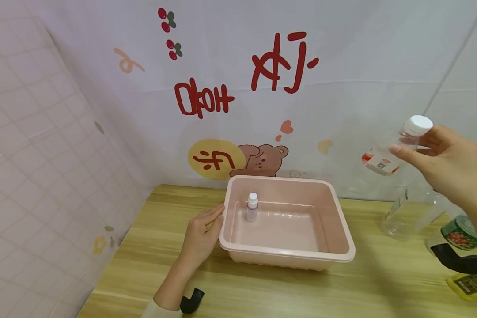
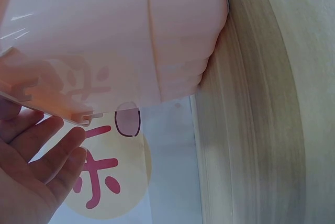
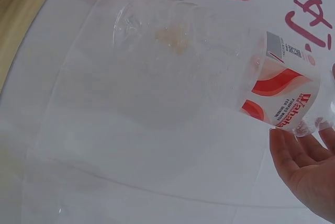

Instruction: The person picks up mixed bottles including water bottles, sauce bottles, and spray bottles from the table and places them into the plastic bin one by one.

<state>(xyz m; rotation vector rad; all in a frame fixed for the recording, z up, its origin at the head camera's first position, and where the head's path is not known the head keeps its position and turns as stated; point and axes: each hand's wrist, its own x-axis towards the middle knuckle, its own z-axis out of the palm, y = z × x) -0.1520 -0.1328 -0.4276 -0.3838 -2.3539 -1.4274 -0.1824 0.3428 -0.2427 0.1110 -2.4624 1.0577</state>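
Observation:
Up on the right, my right hand (image 1: 455,161) grips a clear plastic water bottle (image 3: 285,85) near its neck, just under the white cap (image 1: 418,125). The bottle is tilted, cap toward the upper right, with a red-and-white label round it. My left hand (image 1: 202,234) rests at the left rim of a pink plastic basin (image 1: 286,254), its fingers (image 2: 60,153) loosely extended by the rim's edge. Inside the basin, toward its left end, stands a small bottle (image 1: 252,207) with a white cap.
Right of the basin, on the wooden table (image 1: 151,265), are another clear bottle (image 1: 399,221), a green can (image 1: 461,232) and a yellow item (image 1: 467,286). A white printed cloth (image 1: 365,57) hangs behind. Black wrist gear (image 1: 192,301) shows by the left forearm.

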